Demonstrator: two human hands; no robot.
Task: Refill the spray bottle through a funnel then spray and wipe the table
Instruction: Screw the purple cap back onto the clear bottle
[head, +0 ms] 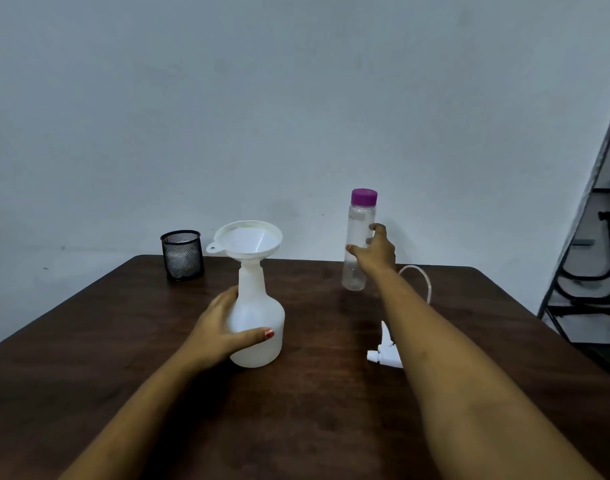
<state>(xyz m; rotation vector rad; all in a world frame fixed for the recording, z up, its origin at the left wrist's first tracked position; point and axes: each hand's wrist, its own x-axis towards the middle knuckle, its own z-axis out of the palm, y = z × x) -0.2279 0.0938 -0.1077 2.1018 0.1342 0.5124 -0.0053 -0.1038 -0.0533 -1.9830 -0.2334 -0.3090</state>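
Observation:
A white translucent spray bottle body (258, 320) stands near the middle of the dark wooden table (123, 358), with a white funnel (248, 241) seated in its neck. My left hand (224, 327) grips the bottle's lower part from the left, thumb across the front. My right hand (374, 251) holds a clear bottle with a purple cap (357, 233), upright at the back right, its base at or just above the tabletop. The white spray head (384, 353) with its tube (421, 282) lies on the table, partly hidden under my right forearm.
A black mesh cup (182, 254) stands at the table's back left corner. A pale wall rises behind the table. A black metal frame (587, 271) stands past the table's right edge.

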